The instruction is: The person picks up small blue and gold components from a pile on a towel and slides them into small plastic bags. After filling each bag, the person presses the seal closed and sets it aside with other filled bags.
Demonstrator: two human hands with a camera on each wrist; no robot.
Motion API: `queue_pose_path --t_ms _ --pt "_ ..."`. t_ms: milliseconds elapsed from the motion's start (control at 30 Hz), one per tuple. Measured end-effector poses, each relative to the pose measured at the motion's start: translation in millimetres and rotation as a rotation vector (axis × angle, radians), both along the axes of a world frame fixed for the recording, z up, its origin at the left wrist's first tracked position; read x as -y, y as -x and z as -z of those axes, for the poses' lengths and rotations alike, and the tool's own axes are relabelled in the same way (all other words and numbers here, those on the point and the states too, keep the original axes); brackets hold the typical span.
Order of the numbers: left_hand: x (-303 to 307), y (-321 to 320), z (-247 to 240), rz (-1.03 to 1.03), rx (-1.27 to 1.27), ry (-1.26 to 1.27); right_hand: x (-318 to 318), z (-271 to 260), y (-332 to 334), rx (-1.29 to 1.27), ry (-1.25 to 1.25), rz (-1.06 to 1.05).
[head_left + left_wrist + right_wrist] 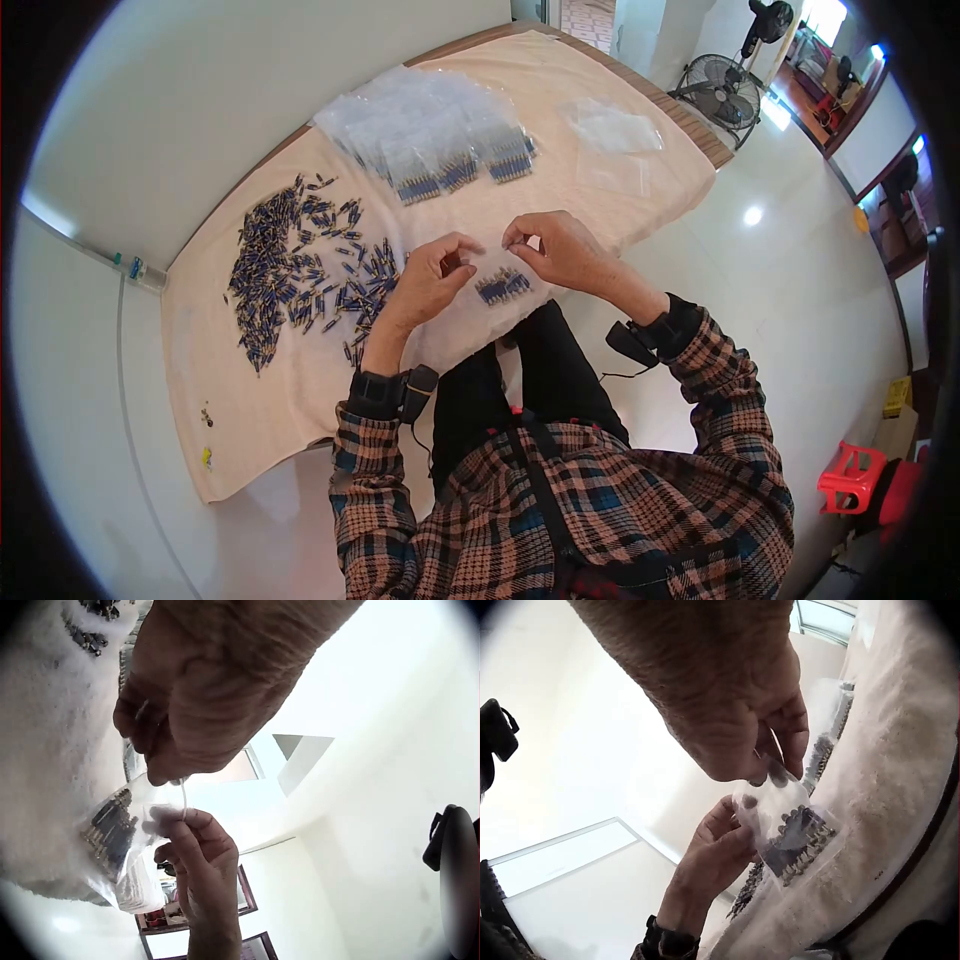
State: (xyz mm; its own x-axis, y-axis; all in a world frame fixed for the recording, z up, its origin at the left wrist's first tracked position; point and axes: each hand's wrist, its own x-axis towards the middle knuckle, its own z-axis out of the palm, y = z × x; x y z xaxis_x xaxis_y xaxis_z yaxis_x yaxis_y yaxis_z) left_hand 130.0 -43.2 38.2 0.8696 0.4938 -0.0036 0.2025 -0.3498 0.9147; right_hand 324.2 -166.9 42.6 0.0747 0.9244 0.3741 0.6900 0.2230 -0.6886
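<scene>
A small clear plastic bag (503, 287) hangs between the two hands, close over the front of the cloth. Several small blue and gold-coloured plug-like pieces (802, 840) lie side by side in its lower part. My left hand (425, 282) pinches one side of the bag's top edge between thumb and fingers. At the opposite top corner, my right hand (572, 256) pinches the film with thumb and forefinger. The right wrist view shows the see-through film (769, 796) stretched between both sets of fingertips.
A large heap of loose blue and gold pieces (270, 280) spreads over the cloth (290, 430) at the left. Filled bags (420, 130) lie piled at the back. Flat bags without pieces (615, 130) are at the back right. A fan (720, 90) stands beyond the table.
</scene>
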Motion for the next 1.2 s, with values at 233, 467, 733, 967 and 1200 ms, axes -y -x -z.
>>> queue_pose_path --t_ms 233,467,733,967,1200 --pt "16.3 -1.3 16.4 -0.060 0.042 -0.017 6.6 3.9 1.2 -0.227 0.032 -0.042" --pt "37.3 -10.6 34.4 -0.091 0.104 0.113 6.6 8.3 2.8 -0.371 0.040 -0.026" --pt "34.1 -23.6 41.0 -0.119 0.100 0.222 2.4 17.0 1.9 -0.529 0.091 -0.030" --pt "31.2 -26.4 38.0 -0.153 0.116 0.319 -3.3 24.0 -3.4 -0.552 0.053 -0.024" --pt "27.7 -19.6 24.0 -0.040 0.008 0.288 2.1 39.8 -16.0 -0.649 0.109 0.067"
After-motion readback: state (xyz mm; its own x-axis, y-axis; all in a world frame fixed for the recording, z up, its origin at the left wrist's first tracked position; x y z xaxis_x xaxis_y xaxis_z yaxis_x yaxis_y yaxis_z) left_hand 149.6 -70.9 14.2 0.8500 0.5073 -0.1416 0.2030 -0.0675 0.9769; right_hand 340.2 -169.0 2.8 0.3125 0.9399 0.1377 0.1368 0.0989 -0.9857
